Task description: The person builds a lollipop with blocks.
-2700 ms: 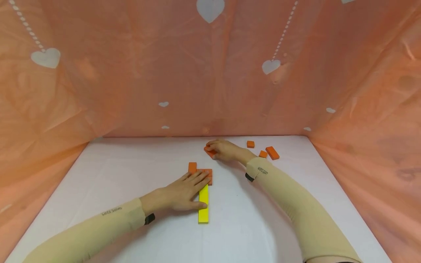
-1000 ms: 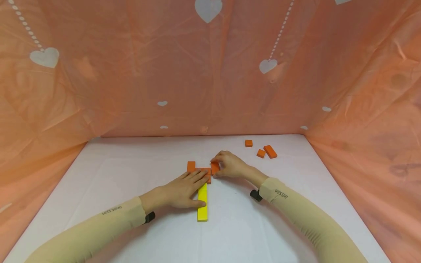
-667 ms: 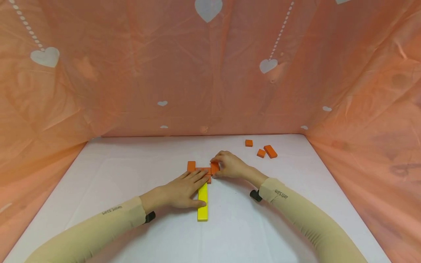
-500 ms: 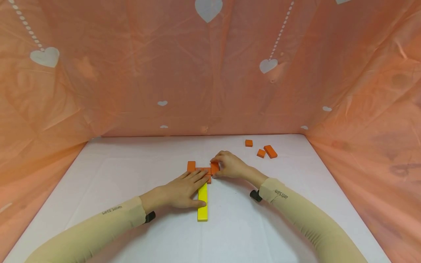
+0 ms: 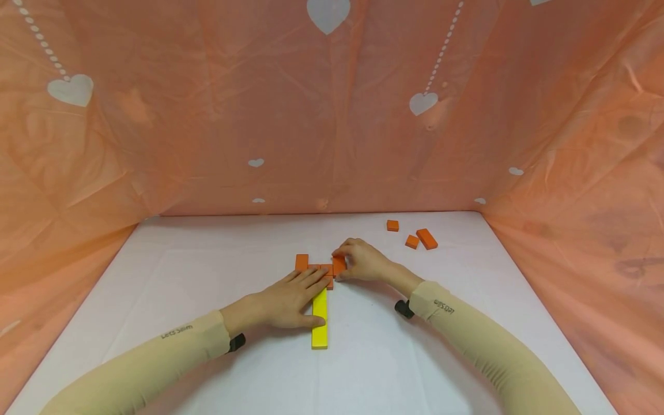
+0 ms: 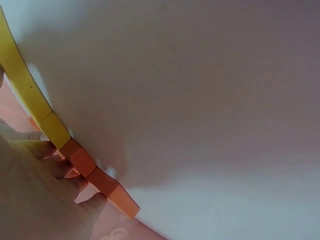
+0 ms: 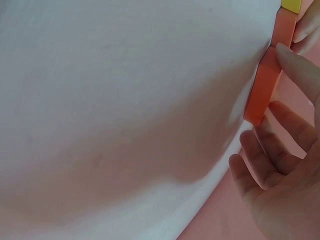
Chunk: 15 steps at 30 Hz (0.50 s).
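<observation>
White tbl [image 5: 384, 363]: R hand [image 5: 365, 261] pinches orange blk [image 5: 339, 264], long axis fwd; L hand [image 5: 284, 301] spread.

A tabletop station screened off by hangings is shown; whether it is set up in a home, a lab or an office cannot be determined. Beneath the fingers [image 5: 312, 279], a flat white surface [image 5: 373, 357] is laid. Beyond the fingers, the space is closed by a peach-orange curtain [image 5: 290, 115], printed with white hearts [image 5: 329, 14] and dotted lines [image 5: 445, 46]. To the left and right of the fingers, the sides are enclosed by creased hangings [image 5: 596, 144] of similar colour. Behind the fingers, a small black device [image 5: 403, 309] is worn at each wrist.
</observation>
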{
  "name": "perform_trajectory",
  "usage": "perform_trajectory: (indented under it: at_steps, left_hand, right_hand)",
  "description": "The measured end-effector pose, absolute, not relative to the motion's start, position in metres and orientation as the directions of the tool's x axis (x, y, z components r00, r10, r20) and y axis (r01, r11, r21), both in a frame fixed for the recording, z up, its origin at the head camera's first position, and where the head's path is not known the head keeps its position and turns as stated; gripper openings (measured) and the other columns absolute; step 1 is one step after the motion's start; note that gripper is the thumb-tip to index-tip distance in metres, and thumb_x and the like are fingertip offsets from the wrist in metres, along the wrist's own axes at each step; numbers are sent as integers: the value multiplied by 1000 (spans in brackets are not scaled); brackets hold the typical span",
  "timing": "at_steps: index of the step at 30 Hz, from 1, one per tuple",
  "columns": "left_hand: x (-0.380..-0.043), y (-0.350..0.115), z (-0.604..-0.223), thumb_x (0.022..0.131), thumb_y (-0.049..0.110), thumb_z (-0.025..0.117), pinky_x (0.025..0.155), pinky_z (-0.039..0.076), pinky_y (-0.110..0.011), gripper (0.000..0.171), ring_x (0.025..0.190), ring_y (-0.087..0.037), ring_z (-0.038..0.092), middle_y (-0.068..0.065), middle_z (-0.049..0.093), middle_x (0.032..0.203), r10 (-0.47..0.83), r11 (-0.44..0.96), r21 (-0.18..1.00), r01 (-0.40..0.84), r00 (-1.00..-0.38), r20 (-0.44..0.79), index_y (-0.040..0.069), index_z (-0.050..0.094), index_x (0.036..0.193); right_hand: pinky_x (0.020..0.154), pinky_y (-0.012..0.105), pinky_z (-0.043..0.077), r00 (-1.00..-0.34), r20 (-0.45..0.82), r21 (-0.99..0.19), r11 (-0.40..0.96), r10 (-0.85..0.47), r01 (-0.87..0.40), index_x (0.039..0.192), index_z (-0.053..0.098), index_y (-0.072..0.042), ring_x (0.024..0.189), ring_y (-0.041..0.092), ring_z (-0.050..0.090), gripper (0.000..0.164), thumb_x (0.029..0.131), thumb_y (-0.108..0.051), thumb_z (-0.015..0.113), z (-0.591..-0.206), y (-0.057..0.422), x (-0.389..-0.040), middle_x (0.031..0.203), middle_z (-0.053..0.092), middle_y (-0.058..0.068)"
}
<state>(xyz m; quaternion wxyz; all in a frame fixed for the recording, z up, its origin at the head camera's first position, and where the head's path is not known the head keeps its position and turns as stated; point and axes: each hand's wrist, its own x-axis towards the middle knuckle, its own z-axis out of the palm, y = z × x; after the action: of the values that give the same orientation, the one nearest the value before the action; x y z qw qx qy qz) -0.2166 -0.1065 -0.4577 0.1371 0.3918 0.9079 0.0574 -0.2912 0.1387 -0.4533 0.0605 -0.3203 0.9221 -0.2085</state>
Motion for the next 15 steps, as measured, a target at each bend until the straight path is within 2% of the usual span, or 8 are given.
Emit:
perform_trajectory:
  at_steps: [9, 15]
  left_hand:
    - [-218, -106, -460, 99, 69, 52, 127, 17, -57, 94, 161, -31, 10, -10, 12, 175, 728, 685, 214, 696, -655, -200, 9, 23, 166]
    - [-219, -108, -462, 98, 70, 52, 126, 17, -58, 95, 161, -32, 10, -9, 10, 175, 732, 681, 229, 696, -656, -183, 11, 23, 167]
  right_hand:
    - [109, 46, 48, -791, 23, -431, 708, -612, -560, 133, 70, -6, 121, 29, 59, 58, 83, -28, 89, -451, 140, -290, 128, 65, 11]
    - [110, 51, 47, -828, 94, -481, 703, -552, -523, 140, 63, -5, 125, 32, 59, 58, 90, -27, 82, -448, 150, -287, 134, 64, 12]
